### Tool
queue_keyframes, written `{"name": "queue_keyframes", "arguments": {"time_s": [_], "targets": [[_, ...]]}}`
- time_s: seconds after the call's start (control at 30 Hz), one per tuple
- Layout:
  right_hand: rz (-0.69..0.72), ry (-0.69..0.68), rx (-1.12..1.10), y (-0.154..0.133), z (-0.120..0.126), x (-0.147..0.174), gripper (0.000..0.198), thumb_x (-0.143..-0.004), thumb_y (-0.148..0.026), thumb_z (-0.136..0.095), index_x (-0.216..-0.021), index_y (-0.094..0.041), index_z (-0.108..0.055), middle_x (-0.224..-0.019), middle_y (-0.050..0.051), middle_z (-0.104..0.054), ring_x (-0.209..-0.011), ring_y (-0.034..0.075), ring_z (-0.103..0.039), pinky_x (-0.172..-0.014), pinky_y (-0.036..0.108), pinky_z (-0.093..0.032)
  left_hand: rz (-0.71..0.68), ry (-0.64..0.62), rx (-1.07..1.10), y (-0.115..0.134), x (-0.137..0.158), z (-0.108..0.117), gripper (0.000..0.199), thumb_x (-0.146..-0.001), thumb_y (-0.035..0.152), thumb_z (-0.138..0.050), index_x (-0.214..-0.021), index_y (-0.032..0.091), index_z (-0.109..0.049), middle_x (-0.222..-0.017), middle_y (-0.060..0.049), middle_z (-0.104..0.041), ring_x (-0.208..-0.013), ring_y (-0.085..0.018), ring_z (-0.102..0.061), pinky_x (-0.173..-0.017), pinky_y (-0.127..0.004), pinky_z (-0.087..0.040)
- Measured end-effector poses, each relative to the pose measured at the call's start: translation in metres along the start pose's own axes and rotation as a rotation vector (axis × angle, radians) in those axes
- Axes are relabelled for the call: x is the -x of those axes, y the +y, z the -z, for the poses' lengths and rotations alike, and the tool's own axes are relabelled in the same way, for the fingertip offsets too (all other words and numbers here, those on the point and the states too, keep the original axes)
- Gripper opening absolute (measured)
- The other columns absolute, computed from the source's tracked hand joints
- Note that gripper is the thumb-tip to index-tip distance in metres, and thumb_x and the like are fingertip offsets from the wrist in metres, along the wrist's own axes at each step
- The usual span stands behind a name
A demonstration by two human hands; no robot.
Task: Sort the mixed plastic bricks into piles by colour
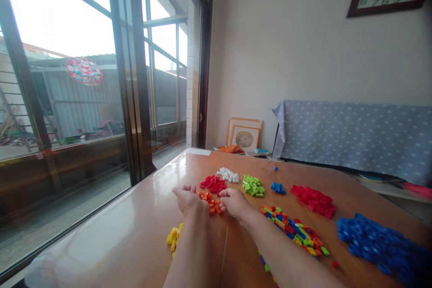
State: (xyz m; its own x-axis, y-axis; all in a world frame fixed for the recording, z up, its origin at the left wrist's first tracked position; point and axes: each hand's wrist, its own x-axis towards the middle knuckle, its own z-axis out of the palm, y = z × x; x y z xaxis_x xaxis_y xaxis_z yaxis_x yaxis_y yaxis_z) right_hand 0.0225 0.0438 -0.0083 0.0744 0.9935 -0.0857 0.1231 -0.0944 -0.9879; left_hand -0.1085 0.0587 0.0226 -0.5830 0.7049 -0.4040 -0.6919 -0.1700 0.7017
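Orange toy bricks (209,201) lie in a small pile between my two hands. My left hand (187,199) is at the pile's left side, fingers loosely stretched and apart, with nothing visible in it. On the other side, my right hand (234,202) has its fingers curled together beside the orange bricks; whatever they hold, if anything, is hidden. Just beyond are red bricks (213,183) and white bricks (228,174). Yellow bricks (173,237) lie near my left forearm, partly covered by it.
Green bricks (253,186), small blue bricks (278,188), red pieces (313,200), mixed bricks (297,231) and large blue pieces (378,243) spread across the wooden table (135,229) to the right. A glass door (77,99) borders the left side.
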Motion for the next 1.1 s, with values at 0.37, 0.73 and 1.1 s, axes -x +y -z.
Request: {"name": "queue_keyframes", "arguments": {"time_s": [0.37,0.73,1.1], "targets": [[0.008,-0.038,-0.063,-0.014,0.016,0.028,0.016,-0.073,-0.015,-0.065,-0.089,-0.017,-0.066,-0.067,-0.001,-0.066,-0.061,0.012,-0.062,-0.061,0.024,-0.051,0.041,-0.025,0.038,-0.001,0.008,-0.005,0.041,-0.097,0.058,-0.033,-0.097,0.022,-0.054,-0.107,-0.004,-0.063,-0.098,-0.02,-0.067,-0.068,-0.028,-0.048],[0.07,0.216,-0.036,-0.003,0.139,0.092,0.031,-0.078,-0.038,-0.067,-0.102,-0.018,-0.071,-0.09,0.006,-0.075,-0.075,0.016,-0.067,-0.06,0.024,-0.049,0.033,-0.404,-0.127,-0.037,0.052,-0.02,0.043,-0.098,0.055,-0.04,-0.108,0.019,-0.061,-0.107,-0.008,-0.068,-0.084,-0.015,-0.067,-0.065,-0.026,-0.048],[0.164,0.51,0.191,0.042,0.227,0.089,0.026,-0.073,-0.032,-0.065,-0.092,-0.018,-0.074,-0.08,0.004,-0.074,-0.075,0.02,-0.064,-0.068,0.028,-0.047,-0.001,-0.916,-0.642,-0.09,0.101,0.001,0.032,-0.083,0.049,-0.064,-0.09,0.018,-0.066,-0.093,-0.008,-0.069,-0.083,-0.021,-0.062,-0.07,-0.029,-0.043]]}}
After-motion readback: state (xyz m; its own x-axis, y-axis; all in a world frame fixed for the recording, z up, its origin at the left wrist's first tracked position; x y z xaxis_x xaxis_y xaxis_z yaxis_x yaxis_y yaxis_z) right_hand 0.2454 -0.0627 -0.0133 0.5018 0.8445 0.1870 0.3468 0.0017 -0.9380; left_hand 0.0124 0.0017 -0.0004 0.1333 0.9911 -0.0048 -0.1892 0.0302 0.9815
